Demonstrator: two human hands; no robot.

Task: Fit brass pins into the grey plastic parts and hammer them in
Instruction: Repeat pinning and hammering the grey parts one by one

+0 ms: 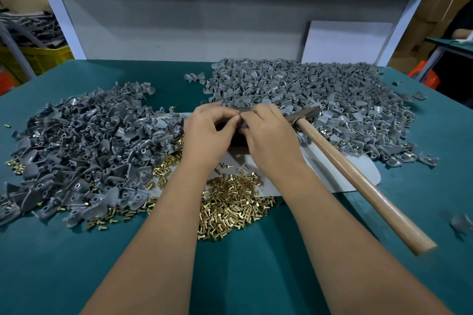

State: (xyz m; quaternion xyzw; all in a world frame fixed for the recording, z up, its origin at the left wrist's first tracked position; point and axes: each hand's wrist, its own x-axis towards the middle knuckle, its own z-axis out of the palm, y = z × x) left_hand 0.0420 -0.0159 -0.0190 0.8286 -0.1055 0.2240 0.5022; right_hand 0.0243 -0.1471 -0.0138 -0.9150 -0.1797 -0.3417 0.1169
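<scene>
Teal matting covers the bench [76,263], and in the head view both bare forearms reach forward over it to the middle, where the two hands meet fingertip to fingertip. The left hand [204,130] has its fingers curled inward, thumb and forefinger pinched together at the point where they touch the right hand [266,133], whose fingers are likewise bent and pinching; a small grey part [244,124] shows between them, and whether a pin is held there too cannot be told. Both hands hover above a dark block [236,139] that sits on a pale sheet [340,174]. A loose heap of brass pins [230,202] lies just before the wrists, spilling from the sheet onto the matting. To the left spreads a pile of grey plastic parts [84,151]; behind and to the right lies a second, wider pile [320,100], some of its parts showing brass. The hammer [358,174] lies unheld beside the right hand, its metal head resting against the right pile and its wooden handle slanting toward the near right. A white board [345,41] leans against the back panel.
</scene>
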